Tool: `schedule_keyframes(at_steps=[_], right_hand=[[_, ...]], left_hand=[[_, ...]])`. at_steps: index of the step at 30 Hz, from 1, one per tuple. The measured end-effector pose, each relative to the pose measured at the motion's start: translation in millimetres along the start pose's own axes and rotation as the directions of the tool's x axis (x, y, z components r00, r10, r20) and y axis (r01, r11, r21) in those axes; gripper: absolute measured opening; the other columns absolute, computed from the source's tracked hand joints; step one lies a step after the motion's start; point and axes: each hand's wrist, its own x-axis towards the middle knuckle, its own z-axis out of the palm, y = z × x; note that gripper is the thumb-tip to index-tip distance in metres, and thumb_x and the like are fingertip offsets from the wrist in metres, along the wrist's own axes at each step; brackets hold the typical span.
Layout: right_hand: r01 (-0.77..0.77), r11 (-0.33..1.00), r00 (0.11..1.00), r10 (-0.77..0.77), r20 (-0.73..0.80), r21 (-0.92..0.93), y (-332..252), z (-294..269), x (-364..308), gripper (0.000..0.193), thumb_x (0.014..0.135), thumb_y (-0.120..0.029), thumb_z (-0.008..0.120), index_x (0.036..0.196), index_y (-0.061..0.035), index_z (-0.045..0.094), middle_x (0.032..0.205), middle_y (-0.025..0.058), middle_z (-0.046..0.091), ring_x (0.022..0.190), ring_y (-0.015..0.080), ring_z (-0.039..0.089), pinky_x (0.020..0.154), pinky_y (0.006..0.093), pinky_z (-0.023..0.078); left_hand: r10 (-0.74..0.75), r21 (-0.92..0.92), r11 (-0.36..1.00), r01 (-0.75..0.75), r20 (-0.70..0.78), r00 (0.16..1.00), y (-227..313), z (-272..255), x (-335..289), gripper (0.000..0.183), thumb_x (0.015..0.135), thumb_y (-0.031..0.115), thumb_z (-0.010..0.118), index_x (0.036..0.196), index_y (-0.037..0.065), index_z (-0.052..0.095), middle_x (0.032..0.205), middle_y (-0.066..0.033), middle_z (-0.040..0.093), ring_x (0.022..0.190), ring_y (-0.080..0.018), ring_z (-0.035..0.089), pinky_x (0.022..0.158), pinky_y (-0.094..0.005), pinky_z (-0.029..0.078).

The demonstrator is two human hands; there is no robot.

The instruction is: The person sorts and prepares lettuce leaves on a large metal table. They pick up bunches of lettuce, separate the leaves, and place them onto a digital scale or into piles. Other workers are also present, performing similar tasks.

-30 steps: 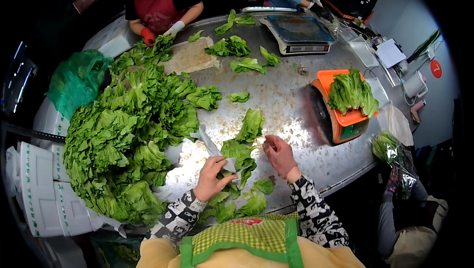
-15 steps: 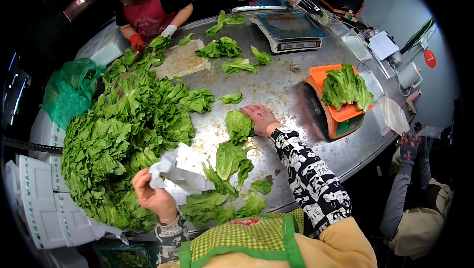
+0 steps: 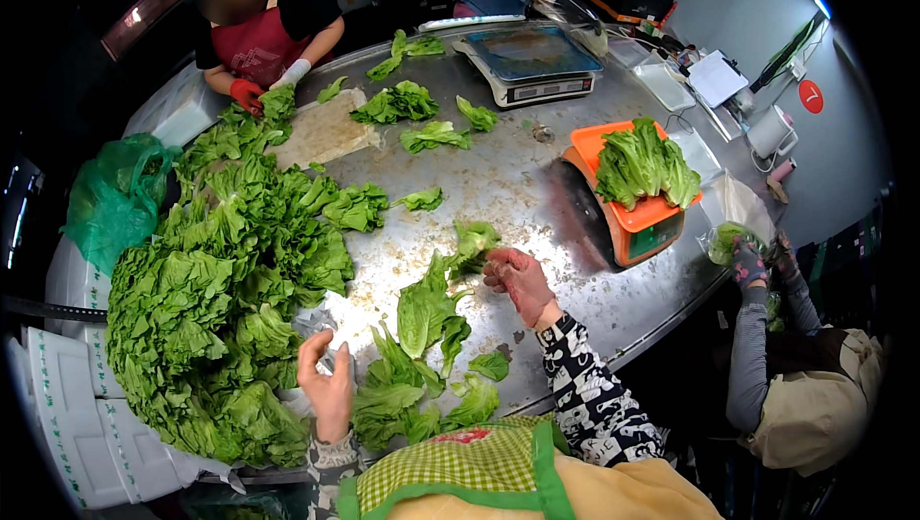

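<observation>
My left hand (image 3: 327,388) is raised at the table's near side with thumb and fingers apart, holding nothing. Behind it, a pale, thin crumpled sheet (image 3: 310,320) shows partly beside the big lettuce pile (image 3: 206,304). My right hand (image 3: 522,282) is curled closed above the middle of the steel table (image 3: 498,175). Its fingertips are right beside a lettuce leaf bunch (image 3: 472,240); whether they grip it cannot be made out. Between my hands, loose lettuce leaves (image 3: 422,314) lie in a ragged row toward my apron.
An orange scale (image 3: 640,232) bearing lettuce (image 3: 647,165) stands at the right; a flat-topped scale (image 3: 532,60) is farther back. Co-workers stand at far left, far middle and right. A green plastic bag (image 3: 120,196) and white foam boxes (image 3: 72,415) flank the pile.
My left hand has let go of the pale sheet and opened. My right hand has lifted off the lettuce bunch, drawn right and nearer, and curled. The bunch has shifted. The view has turned slightly.
</observation>
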Motion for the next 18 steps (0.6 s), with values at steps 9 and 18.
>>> schedule_keyframes(at_steps=[9, 18], right_hand=[[0.068, 0.991, 0.945, -0.026, -0.325, 0.116, 64.5, -23.4, -24.4, 0.032, 0.088, 0.005, 0.047, 0.118, -0.0035, 0.052, 0.103, 0.0059, 0.061, 0.077, 0.0153, 0.060, 0.063, 0.0258, 0.049], [0.080, 0.476, 0.644, -0.695, -0.319, -0.876, 48.0, -43.9, -42.8, 0.059, 0.074, -0.006, 0.059, 0.130, 0.0041, 0.045, 0.127, 0.0230, 0.048, 0.123, 0.0392, 0.039, 0.108, 0.0440, 0.032]], left_hand=[[0.108, -0.113, 0.990, -0.085, 0.223, 0.969, 23.2, 31.1, -8.8, 0.013, 0.083, 0.001, 0.069, 0.095, -0.002, 0.066, 0.092, -0.0092, 0.066, 0.086, -0.0183, 0.062, 0.081, -0.0308, 0.049], [-0.052, -0.158, 0.983, 0.099, 0.274, 0.960, 17.9, 24.6, -28.6, 0.012, 0.087, 0.003, 0.067, 0.096, -0.004, 0.065, 0.091, -0.0079, 0.065, 0.084, -0.0154, 0.061, 0.077, -0.0288, 0.049]])
